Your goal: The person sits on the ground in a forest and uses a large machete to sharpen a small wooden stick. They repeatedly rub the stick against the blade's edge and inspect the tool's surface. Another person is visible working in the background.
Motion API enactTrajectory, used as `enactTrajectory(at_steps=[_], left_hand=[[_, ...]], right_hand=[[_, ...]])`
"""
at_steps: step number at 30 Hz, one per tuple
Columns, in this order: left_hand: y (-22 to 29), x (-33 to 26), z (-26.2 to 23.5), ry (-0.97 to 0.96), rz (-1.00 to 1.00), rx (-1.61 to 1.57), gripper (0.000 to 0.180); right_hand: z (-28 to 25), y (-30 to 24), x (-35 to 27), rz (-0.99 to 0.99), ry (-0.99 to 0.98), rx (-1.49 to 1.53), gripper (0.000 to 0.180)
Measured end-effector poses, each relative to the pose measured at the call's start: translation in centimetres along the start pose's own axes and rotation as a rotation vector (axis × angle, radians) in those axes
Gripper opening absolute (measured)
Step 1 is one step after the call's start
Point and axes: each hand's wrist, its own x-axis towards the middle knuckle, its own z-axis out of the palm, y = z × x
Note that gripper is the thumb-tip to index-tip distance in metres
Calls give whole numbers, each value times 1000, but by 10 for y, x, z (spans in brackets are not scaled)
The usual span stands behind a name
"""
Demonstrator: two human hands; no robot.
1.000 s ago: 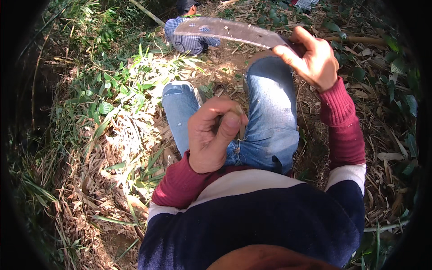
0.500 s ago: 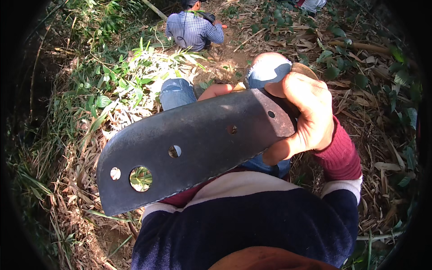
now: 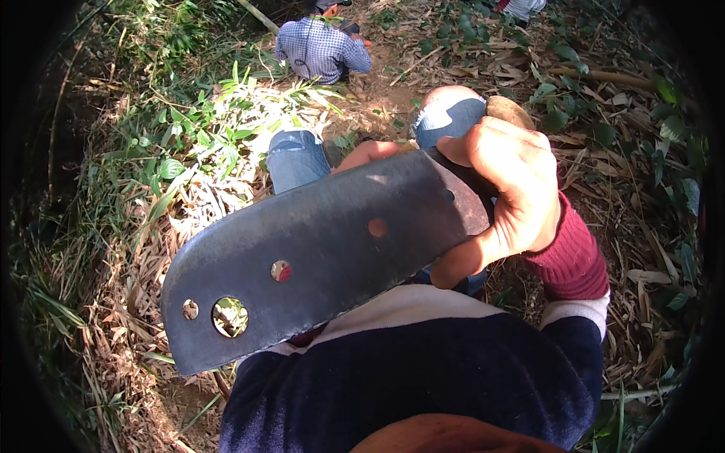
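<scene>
A broad, dark metal cleaver (image 3: 325, 241) with several round holes spans the middle of the view, its blunt, rounded end to the lower left. My right hand (image 3: 513, 181) is closed around its handle end, thumb below and fingers above. Past those fingers a brown rounded piece (image 3: 507, 112), perhaps the handle's wooden end, sticks out. Behind the blade's upper edge shows a part of my left hand (image 3: 368, 154); the blade hides most of its fingers. A small pale yellowish bit (image 3: 408, 146) is beside it, too little exposed to name.
My knees in torn blue jeans (image 3: 296, 158) are beyond the blade. Farther off, a person in a checked shirt (image 3: 321, 49) sits with their back to me; another person (image 3: 522, 8) shows at the top edge. Dry leaves (image 3: 627, 257) and green plants (image 3: 177, 170) cover the ground.
The cleaver has tilted and shifted slightly, its rounded end a little lower. My right hand has moved slightly with it. The seated person has leaned a little to the left.
</scene>
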Motion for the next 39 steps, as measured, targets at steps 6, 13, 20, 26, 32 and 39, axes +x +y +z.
enactTrajectory(at_steps=[6,13,20,26,32,39], left_hand=[[3,-12,-6,287,196,356,46],[28,-18,-70,151,942,1414,37],[1,-14,-13,66,949,1149,19],[9,-4,-11,244,913,1151,18],[5,3,-17,243,1021,1177,16],[5,-4,-23,86,749,771,39]], right_hand=[[-2,11,0,-40,-60,72,101],[5,49,-11,139,30,49,85],[-30,96,-14,609,153,-266,48],[-11,56,-6,512,421,404,45],[11,31,-12,369,221,425,69],[7,16,7,-54,-13,60,103]])
